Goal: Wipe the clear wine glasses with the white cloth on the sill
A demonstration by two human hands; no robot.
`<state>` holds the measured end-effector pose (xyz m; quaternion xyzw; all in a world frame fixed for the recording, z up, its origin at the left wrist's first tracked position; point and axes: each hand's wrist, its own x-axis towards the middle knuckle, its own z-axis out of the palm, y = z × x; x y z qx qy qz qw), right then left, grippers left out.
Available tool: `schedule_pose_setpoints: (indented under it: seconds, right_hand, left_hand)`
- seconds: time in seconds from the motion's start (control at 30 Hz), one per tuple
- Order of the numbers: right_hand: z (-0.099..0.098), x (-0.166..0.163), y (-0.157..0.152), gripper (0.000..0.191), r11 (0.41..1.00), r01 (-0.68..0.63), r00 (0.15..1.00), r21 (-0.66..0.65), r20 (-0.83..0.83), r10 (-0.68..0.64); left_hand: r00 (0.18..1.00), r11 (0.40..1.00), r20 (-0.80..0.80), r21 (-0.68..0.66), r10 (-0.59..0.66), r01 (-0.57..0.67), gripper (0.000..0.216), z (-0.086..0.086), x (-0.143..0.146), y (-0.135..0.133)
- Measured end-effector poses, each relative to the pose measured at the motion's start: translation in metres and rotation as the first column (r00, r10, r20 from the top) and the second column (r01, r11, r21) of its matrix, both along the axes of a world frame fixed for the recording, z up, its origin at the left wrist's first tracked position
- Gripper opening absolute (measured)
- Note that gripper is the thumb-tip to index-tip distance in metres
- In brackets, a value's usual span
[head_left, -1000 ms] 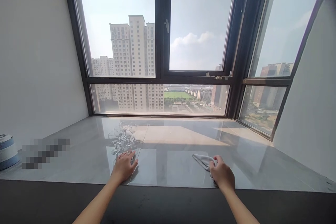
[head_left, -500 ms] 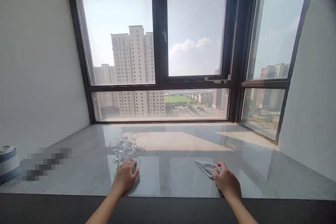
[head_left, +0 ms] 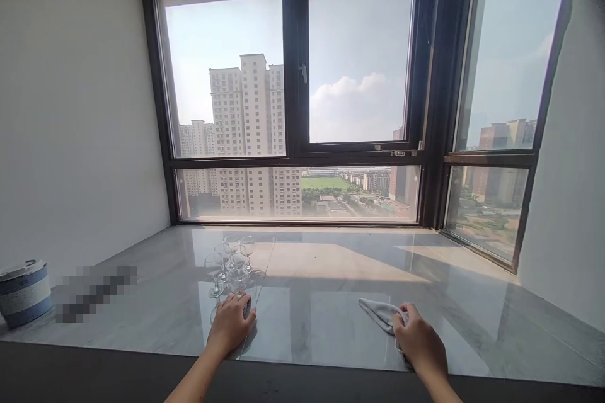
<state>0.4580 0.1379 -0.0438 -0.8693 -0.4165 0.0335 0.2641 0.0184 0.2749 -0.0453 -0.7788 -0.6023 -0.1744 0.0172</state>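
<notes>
My left hand (head_left: pixel 231 324) is wrapped round a clear stemmed glass (head_left: pixel 242 286) standing on the grey marble sill (head_left: pixel 312 302). Just behind it stands a cluster of several small clear stemmed glasses (head_left: pixel 227 258). My right hand (head_left: pixel 418 340) is closed on a grey cloth (head_left: pixel 380 315) that lies on the sill, its free corner pointing left.
A blue and white round container (head_left: pixel 24 291) sits at the sill's far left by the white wall. Dark-framed windows (head_left: pixel 297 101) run along the back and right, with tower blocks outside. A dark ledge (head_left: pixel 118 374) borders the sill's near edge.
The view has shifted slightly, so the window and sill sit lower and further right in frame. Both hands keep the same hold on the glass and the cloth.
</notes>
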Motion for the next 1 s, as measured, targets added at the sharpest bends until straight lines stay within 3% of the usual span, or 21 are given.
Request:
schedule_pose_setpoints:
  seconds: [0.37, 0.53, 0.7, 0.93, 1.0]
  right_hand:
    - [0.005, -0.004, -0.004, 0.037, 0.999, 0.032, 0.999, -0.013, 0.033, -0.032]
    - [0.004, -0.003, -0.005, 0.039, 1.000, 0.027, 1.000, -0.016, 0.004, -0.027]
    - [0.003, -0.004, -0.006, 0.039, 0.999, 0.050, 0.999, -0.001, 0.021, -0.049]
    - [0.003, -0.006, -0.007, 0.039, 0.998, 0.058, 0.998, 0.014, 0.000, -0.058]
    - [0.003, -0.008, -0.009, 0.041, 0.994, 0.067, 0.997, 0.087, 0.026, -0.069]
  left_hand:
    - [0.998, 0.993, -0.063, -0.115, 0.000, -0.008, 0.047, 0.005, 0.011, -0.009]
    - [0.987, 0.975, -0.010, -0.157, -0.162, 0.158, 0.055, 0.003, 0.042, -0.036]
    - [0.957, 0.951, 0.018, -0.106, -0.290, 0.290, 0.057, 0.002, 0.069, -0.062]
    - [0.962, 0.962, 0.010, -0.014, -0.272, 0.272, 0.051, 0.004, 0.075, -0.071]
    - [0.962, 0.962, 0.014, 0.000, -0.271, 0.271, 0.048, 0.005, 0.075, -0.072]
